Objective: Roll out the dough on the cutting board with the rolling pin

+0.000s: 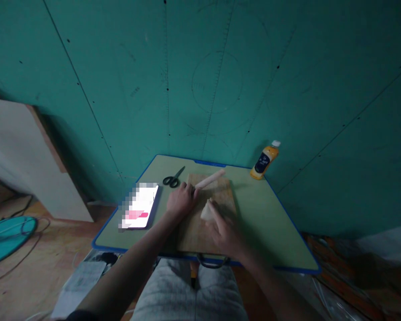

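My left hand [182,199] is closed at the left side of a wooden cutting board [192,236]. From its fist a long pale knife-like blade [211,179] points up and to the right over the board, with a dark part near the fingers. My right hand [223,229] grips a small whitish wad [206,212], possibly cloth or paper, against the middle of the board. The fingers cover part of the wad, and its exact kind is unclear.
Black-handled scissors [173,179] lie beyond my left hand. A lit tablet [142,207] rests at the left of the blue-edged table [267,232]. An orange drink bottle [265,161] stands at the back right, near the green wall [220,89].
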Demonstrator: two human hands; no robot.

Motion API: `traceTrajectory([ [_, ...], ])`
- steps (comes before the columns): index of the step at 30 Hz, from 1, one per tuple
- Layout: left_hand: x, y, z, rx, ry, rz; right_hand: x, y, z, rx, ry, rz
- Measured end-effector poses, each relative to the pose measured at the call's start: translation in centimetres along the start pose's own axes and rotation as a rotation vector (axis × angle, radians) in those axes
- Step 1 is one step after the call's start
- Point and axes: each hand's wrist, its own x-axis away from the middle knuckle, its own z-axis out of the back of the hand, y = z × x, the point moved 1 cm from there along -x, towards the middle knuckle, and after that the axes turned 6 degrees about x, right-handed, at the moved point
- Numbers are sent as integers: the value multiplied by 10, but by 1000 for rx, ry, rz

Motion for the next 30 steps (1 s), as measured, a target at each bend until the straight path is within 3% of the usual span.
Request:
traceTrajectory([
  [3,0,0,0,-2,-14,-7,0,6,5,-140,61,-60],
  [8,-3,-6,4,34,-54,-32,-10,17,27,-125,218,-38],
  [14,15,-12,43,36,-95,-174,-11,19,78,-99,432,63],
  [17,32,-7,57,14,-144,-313,-14,13,89,25,526,130],
  [19,39,-3,57,-15,-171,-375,-19,11,83,132,494,81],
  [25,31,10,39,-131,-200,-401,-39,23,47,253,123,-292],
  [30,18,14,35,-154,-162,-311,-51,31,44,348,-39,-370],
])
